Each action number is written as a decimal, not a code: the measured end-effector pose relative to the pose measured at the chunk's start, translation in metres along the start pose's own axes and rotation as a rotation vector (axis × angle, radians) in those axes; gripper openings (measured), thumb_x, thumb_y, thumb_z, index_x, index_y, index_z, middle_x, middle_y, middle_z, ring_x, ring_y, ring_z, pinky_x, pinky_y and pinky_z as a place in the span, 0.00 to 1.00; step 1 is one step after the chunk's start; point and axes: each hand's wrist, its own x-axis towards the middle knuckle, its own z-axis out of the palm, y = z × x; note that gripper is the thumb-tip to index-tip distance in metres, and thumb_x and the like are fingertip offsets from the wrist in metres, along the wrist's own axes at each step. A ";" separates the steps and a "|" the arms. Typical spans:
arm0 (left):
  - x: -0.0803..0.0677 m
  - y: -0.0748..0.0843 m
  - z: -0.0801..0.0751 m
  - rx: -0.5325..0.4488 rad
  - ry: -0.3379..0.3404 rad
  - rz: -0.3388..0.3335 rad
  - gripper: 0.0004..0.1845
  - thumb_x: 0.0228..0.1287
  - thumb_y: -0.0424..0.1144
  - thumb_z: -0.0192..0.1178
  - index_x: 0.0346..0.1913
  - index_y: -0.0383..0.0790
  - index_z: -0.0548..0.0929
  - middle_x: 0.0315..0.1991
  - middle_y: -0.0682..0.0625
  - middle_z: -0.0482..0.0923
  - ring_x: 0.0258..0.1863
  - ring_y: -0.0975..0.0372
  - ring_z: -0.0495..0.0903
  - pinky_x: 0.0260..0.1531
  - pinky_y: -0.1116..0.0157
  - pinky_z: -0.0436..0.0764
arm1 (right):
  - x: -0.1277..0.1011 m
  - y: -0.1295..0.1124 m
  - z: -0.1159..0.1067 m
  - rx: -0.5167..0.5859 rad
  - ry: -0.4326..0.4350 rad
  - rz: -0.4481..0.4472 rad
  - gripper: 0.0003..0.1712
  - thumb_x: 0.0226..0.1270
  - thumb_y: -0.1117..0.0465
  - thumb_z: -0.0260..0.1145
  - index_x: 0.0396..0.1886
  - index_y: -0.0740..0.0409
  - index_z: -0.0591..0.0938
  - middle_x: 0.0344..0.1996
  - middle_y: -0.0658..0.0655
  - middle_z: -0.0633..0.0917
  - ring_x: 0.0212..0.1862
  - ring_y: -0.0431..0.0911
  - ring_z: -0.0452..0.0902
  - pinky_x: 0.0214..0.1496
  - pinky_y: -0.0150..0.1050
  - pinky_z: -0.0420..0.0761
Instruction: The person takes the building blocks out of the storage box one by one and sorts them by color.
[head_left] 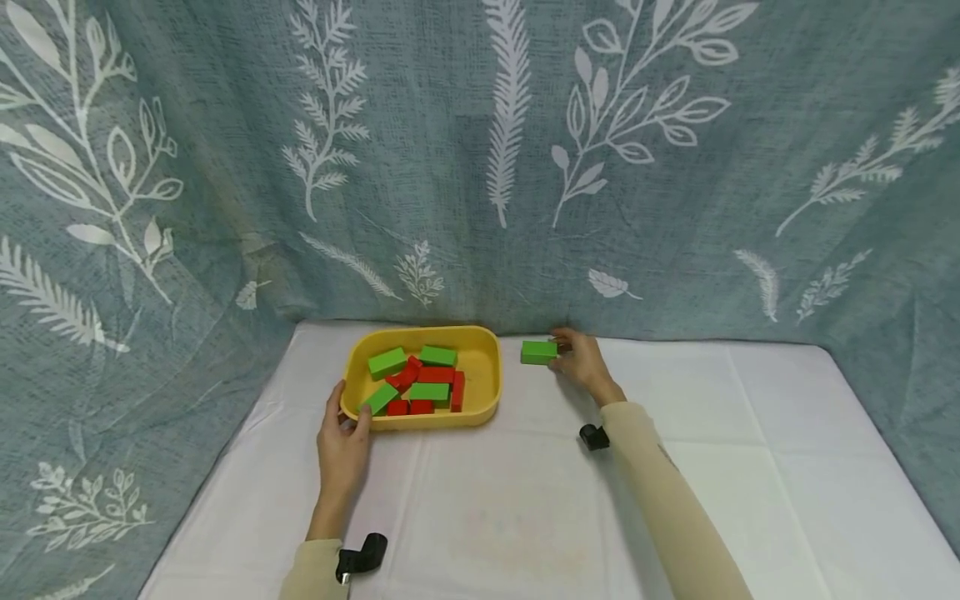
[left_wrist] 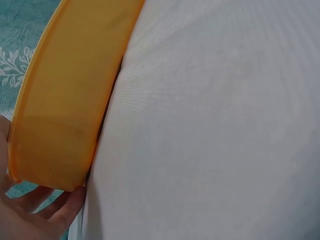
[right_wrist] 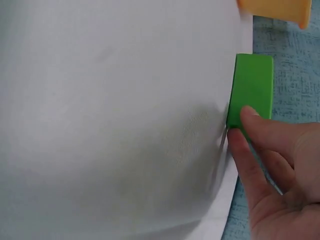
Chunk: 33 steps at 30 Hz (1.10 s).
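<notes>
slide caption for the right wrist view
Right hand pinches a green block at the far edge of the white cloth.

Even, soft light fills all 3 views, with no glare or hard highlights. In the head view the white tablecloth (head_left: 525,517) is bright and nearly washed out; only faint shadows sit beneath the forearms. The curtain (head_left: 480,150) bows toward the frame edges, a wide-angle distortion. The left wrist view is soft, the yellow tray (left_wrist: 65,100) slightly blurred up close. The right wrist view shows a soft grey shadow on the cloth beside the green block (right_wrist: 252,85).
</notes>
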 end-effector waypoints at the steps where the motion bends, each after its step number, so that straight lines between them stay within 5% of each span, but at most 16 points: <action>1: 0.000 0.000 0.000 0.000 0.003 0.004 0.32 0.73 0.37 0.53 0.76 0.40 0.57 0.65 0.34 0.67 0.54 0.46 0.76 0.39 0.88 0.67 | 0.000 0.001 0.000 0.005 0.005 0.000 0.34 0.56 0.75 0.71 0.63 0.73 0.72 0.54 0.70 0.81 0.54 0.61 0.79 0.57 0.51 0.77; 7: 0.000 0.001 0.000 -0.012 0.006 0.015 0.32 0.73 0.37 0.54 0.76 0.39 0.58 0.63 0.33 0.67 0.53 0.45 0.76 0.38 0.88 0.68 | -0.002 -0.006 -0.012 -0.031 -0.037 0.063 0.43 0.57 0.72 0.72 0.71 0.67 0.64 0.62 0.68 0.76 0.60 0.61 0.74 0.60 0.52 0.75; 12: -0.001 0.001 -0.002 -0.005 0.010 0.015 0.32 0.73 0.37 0.54 0.76 0.40 0.58 0.63 0.34 0.67 0.52 0.45 0.77 0.37 0.89 0.68 | -0.008 -0.030 -0.018 -0.198 0.077 0.002 0.33 0.57 0.68 0.73 0.64 0.68 0.74 0.59 0.68 0.78 0.57 0.61 0.76 0.55 0.53 0.77; 15: -0.001 0.001 -0.004 -0.001 0.009 0.024 0.32 0.73 0.37 0.53 0.76 0.39 0.57 0.65 0.34 0.66 0.53 0.44 0.76 0.38 0.89 0.68 | -0.010 -0.056 -0.010 -0.195 0.117 -0.083 0.26 0.59 0.68 0.72 0.59 0.67 0.79 0.55 0.66 0.81 0.54 0.59 0.79 0.51 0.50 0.81; 20: 0.000 0.000 -0.005 0.009 0.017 0.017 0.32 0.73 0.37 0.54 0.75 0.40 0.58 0.65 0.34 0.67 0.54 0.47 0.75 0.40 0.88 0.67 | -0.018 -0.104 0.027 -0.047 -0.116 -0.276 0.22 0.61 0.70 0.70 0.56 0.66 0.81 0.52 0.64 0.83 0.50 0.55 0.81 0.48 0.43 0.82; 24: -0.001 0.001 -0.004 0.012 0.019 -0.004 0.32 0.74 0.38 0.53 0.76 0.42 0.57 0.66 0.35 0.67 0.55 0.49 0.74 0.44 0.83 0.69 | -0.023 -0.127 0.068 -0.127 -0.310 -0.352 0.21 0.63 0.69 0.69 0.57 0.64 0.81 0.51 0.60 0.84 0.49 0.51 0.81 0.50 0.39 0.81; 28: -0.002 0.001 0.001 0.014 0.000 -0.016 0.32 0.74 0.40 0.52 0.77 0.43 0.56 0.67 0.36 0.66 0.56 0.50 0.74 0.45 0.81 0.70 | -0.023 -0.134 0.099 -0.332 -0.327 -0.356 0.21 0.63 0.68 0.69 0.57 0.58 0.82 0.50 0.55 0.85 0.50 0.47 0.80 0.51 0.35 0.79; 33: -0.002 -0.002 0.004 0.000 0.016 0.000 0.32 0.74 0.39 0.53 0.76 0.42 0.57 0.65 0.36 0.67 0.53 0.50 0.75 0.40 0.88 0.67 | -0.019 -0.144 0.111 -0.451 -0.315 -0.313 0.27 0.59 0.68 0.72 0.60 0.54 0.80 0.51 0.52 0.84 0.52 0.46 0.79 0.52 0.36 0.79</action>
